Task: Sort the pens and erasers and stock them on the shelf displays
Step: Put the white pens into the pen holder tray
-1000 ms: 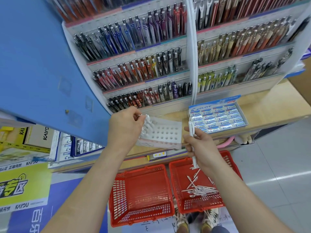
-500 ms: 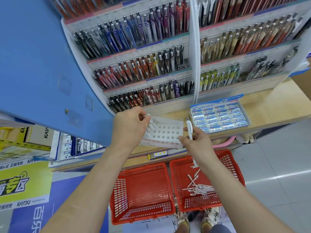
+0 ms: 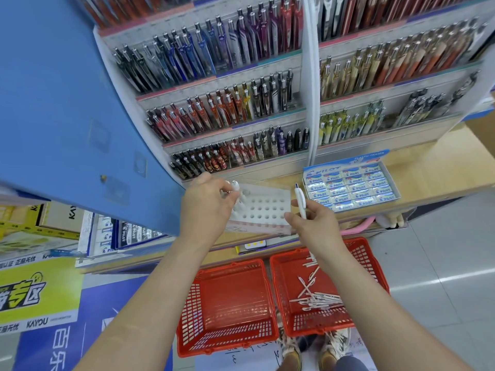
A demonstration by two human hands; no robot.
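A white pen holder tray (image 3: 263,207) with rows of round holes lies on the wooden shelf ledge. My left hand (image 3: 207,202) pinches a white pen (image 3: 235,186) at the tray's left end, where a few white pens stand in holes. My right hand (image 3: 312,223) grips another white pen (image 3: 300,200) upright, just right of the tray. Several loose white pens (image 3: 314,293) lie in the right red basket (image 3: 372,266) on the floor. A box of Pilot erasers (image 3: 349,186) sits on the ledge to the right.
An empty red basket (image 3: 227,306) stands left of the pen basket, by my shoes. Tiered racks of coloured pens (image 3: 227,111) fill the display behind the ledge. A blue panel (image 3: 67,103) juts out at the left, with boxed stock below it.
My right hand has lifted its white pen from above the basket up to the tray's right edge. My left hand stays at the tray's left end.
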